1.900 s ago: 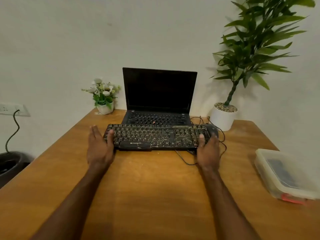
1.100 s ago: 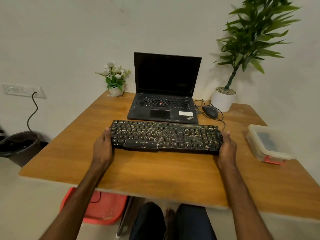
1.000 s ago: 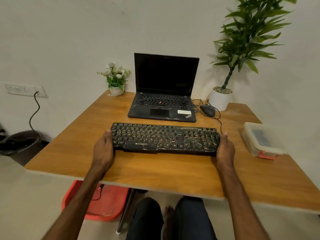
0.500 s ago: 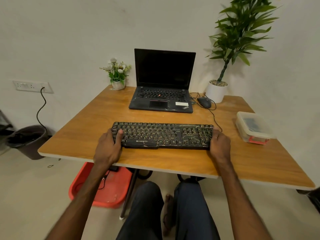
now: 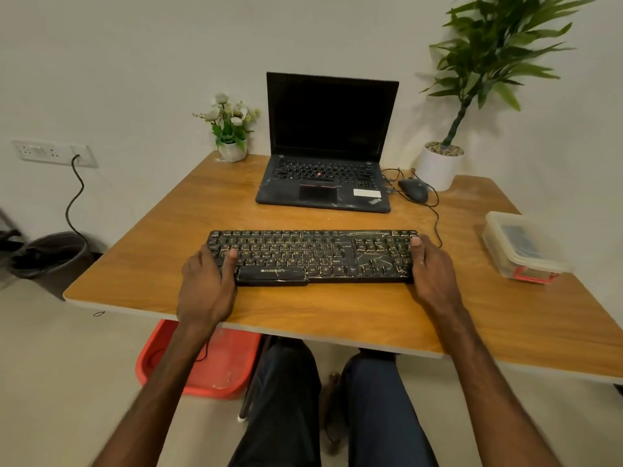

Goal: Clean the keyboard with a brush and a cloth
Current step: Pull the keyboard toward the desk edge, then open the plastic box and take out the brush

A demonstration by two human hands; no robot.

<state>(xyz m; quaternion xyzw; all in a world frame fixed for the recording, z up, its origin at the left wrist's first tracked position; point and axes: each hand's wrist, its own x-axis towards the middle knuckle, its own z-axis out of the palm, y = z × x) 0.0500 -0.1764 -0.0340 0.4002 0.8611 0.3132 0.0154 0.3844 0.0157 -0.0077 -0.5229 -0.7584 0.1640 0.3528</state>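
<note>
Keyboard (image 5: 313,256) lies flat on the table (image 5: 303,315) near its front edge. My left hand (image 5: 205,284) and right hand (image 5: 435,274) grip its two ends, thumbs on top. I should keep both ends level and set it square within reach. The lidded plastic box (image 5: 526,251) at right holds something dark I cannot make out.

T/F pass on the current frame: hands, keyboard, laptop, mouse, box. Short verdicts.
1. The left hand and right hand each hold one end of the keyboard. True.
2. The laptop is closed. False: its lid is up, screen dark.
3. The mouse lies to the right of the laptop. True.
4. The lidded plastic box sits on the left side of the table. False: it is on the right side.
5. The flower pot stands left of the laptop. True.
</note>
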